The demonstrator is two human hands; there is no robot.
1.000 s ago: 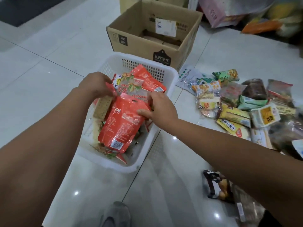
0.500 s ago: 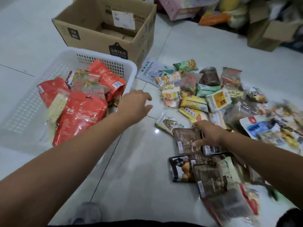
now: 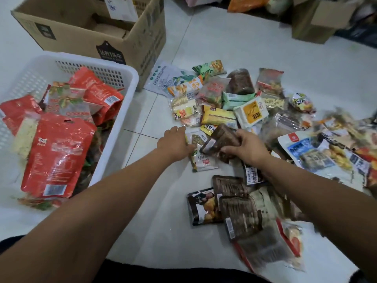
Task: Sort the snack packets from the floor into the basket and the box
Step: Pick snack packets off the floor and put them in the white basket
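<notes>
A white plastic basket [image 3: 130, 78] at the left holds several red snack packets [image 3: 59, 156]. Behind it stands an open cardboard box [image 3: 142, 39]. Many mixed snack packets [image 3: 220, 115] lie spread on the tiled floor at centre and right. My right hand [image 3: 246, 148] grips a dark brown packet [image 3: 221, 139], lifted slightly off the pile. My left hand [image 3: 174, 141] rests palm down on the floor, its fingers touching a small green and white packet [image 3: 201, 158]. More brown packets [image 3: 238, 209] lie near me.
A brown lidded jar [image 3: 240, 80] lies among the packets. Another cardboard box [image 3: 314, 21] and coloured bags [image 3: 246, 3] stand at the back right. Bare tile floor [image 3: 224, 41] lies between the pile and those.
Both hands left the basket and moved right to the floor pile. My right hand took hold of a brown packet and raised it. My left hand reached a small packet.
</notes>
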